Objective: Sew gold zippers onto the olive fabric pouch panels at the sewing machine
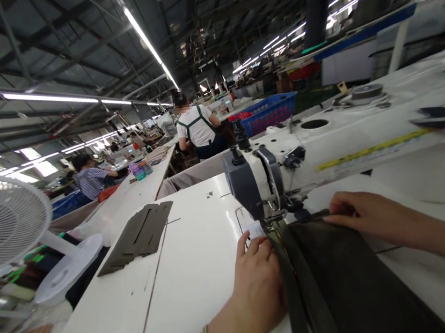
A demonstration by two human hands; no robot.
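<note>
A dark olive-brown fabric piece lies across the sewing machine's bed and hangs toward me, with a folded strip along its left side. My left hand is closed on the left edge of the fabric, its fingers curled beside a small white piece near the needle. To the right, my right hand pinches the fabric's upper edge between thumb and fingers. The sewing machine stands just beyond, its presser foot at the top of the strip. Where the needle meets the fabric is hard to make out.
A stack of dark cut pieces lies on the white table. A white fan stands at left. Scissors and yellow measuring tape rest along the machine arm. Beyond are a blue crate and two seated co-workers.
</note>
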